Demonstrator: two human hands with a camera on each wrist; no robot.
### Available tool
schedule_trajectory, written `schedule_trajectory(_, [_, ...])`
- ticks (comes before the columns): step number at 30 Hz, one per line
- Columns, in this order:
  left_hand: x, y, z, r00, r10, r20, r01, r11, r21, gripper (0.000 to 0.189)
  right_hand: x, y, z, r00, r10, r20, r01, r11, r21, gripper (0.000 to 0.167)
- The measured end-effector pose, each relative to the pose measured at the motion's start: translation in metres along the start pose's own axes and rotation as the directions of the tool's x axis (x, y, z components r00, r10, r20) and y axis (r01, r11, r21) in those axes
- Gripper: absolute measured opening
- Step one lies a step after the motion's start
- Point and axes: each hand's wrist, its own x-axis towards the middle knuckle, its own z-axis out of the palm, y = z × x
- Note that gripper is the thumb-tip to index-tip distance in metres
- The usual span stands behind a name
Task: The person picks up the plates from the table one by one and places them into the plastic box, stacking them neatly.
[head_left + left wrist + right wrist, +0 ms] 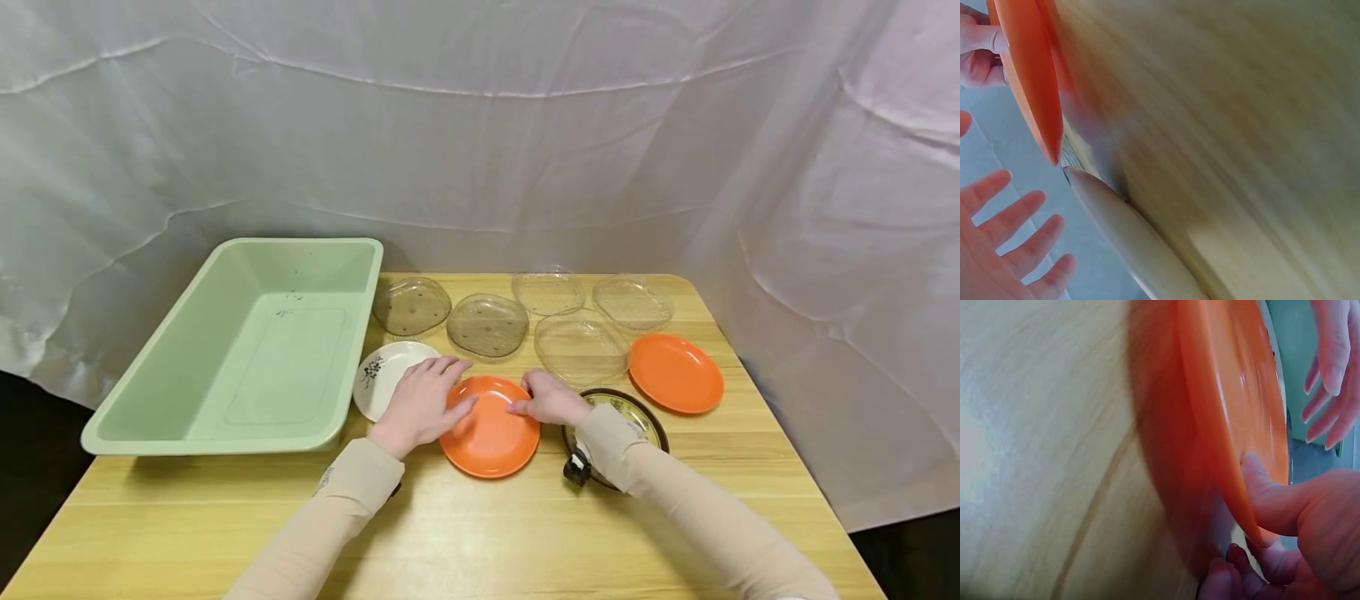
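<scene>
In the right hand (555,400), by the right edge, an orange plate (489,442): round, shallow, glossy, plain and bare on top. Pinched at the rim, thumb over the upper face, fingers beneath. Held face up, raised off the counter (480,542) on the gripped side at least, with a shadow below. Placed between a white plate (384,379) to the left and a dark-rimmed plate (628,404) to the right. Just beside, in the air, the left hand (423,398), fingers extended, apart from the orange rim. Below that hand, partly hidden, the white plate: round, dark-printed at left, face up on the counter.
</scene>
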Motion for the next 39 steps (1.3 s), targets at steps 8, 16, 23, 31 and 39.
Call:
schedule_trajectory(8, [0.001, 0.001, 0.003, 0.999, -0.009, -0.032, 0.009, 1.0, -0.005, 0.06, -0.001, 0.007, -0.005, 1.0, -0.003, -0.024, 0.006, 0.995, 0.101, 0.027])
schedule_trajectory(16, [0.003, 0.005, 0.006, 0.994, -0.034, -0.106, 0.025, 0.996, -0.081, 0.053, 0.0, 0.015, -0.009, 0.998, -0.015, -0.069, 0.032, 0.966, 0.258, 0.021])
schedule_trajectory(23, [0.009, 0.004, 0.004, 0.992, -0.045, -0.118, 0.03, 0.992, -0.127, 0.051, -0.002, 0.016, -0.01, 0.994, 0.06, -0.095, -0.02, 0.924, 0.381, 0.017])
schedule_trajectory(31, [0.013, 0.003, 0.0, 0.99, -0.076, -0.118, 0.05, 0.976, -0.211, 0.051, -0.001, 0.017, -0.006, 0.99, 0.095, -0.103, -0.034, 0.875, 0.483, 0.016])
schedule_trajectory(39, [0.013, 0.003, -0.001, 0.987, -0.132, -0.094, 0.099, 0.95, -0.295, 0.051, -0.003, 0.017, -0.005, 0.99, 0.073, -0.118, -0.001, 0.851, 0.525, 0.025])
